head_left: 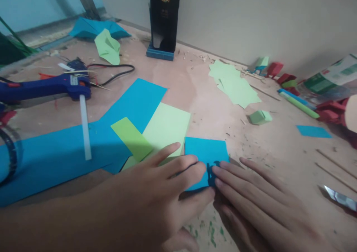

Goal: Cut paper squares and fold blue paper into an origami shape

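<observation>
A small blue paper square lies under the fingertips of both my hands. My left hand reaches in from the left, its bent fingers on the paper's left part and near edge, its little finger lifted away. From the right, my right hand rests its straight, close-set fingertips on the right side of the sheet, with the thumb low at the near edge. The fingertips of the two hands nearly meet, casting a dark shadow on the blue. My hands partly hide the near edge and whatever the thumbs touch.
Pale green sheet, green strip and large blue paper lie left, near a blue glue gun. A phone stands at the back. Right are green papers, a folded green block, sticks and a knife blade.
</observation>
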Action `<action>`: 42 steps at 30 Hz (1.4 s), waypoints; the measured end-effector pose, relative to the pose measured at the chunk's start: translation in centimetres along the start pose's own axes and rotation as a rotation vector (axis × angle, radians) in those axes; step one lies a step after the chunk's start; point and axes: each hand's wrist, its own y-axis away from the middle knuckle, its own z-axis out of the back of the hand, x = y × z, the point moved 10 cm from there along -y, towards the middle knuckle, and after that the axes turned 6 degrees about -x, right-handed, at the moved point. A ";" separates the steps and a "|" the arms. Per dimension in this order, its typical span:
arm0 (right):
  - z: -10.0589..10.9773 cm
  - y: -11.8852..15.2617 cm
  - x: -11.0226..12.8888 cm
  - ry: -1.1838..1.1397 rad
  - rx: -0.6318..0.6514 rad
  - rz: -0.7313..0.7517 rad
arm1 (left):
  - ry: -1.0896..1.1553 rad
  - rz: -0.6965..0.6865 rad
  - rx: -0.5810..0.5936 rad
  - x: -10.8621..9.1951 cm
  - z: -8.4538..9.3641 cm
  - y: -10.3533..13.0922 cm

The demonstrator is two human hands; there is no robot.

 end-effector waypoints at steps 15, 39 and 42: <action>0.8 -0.7 -0.2 -0.081 -0.045 -0.012 | -0.039 -0.063 -0.030 -1.1 0.2 -0.1; 1.4 -0.4 0.3 -0.109 -0.036 0.000 | -0.075 -0.097 -0.058 -1.5 0.5 -0.2; 1.9 -0.4 0.6 -0.133 -0.073 -0.005 | -0.057 -0.067 -0.059 -1.4 0.8 -0.3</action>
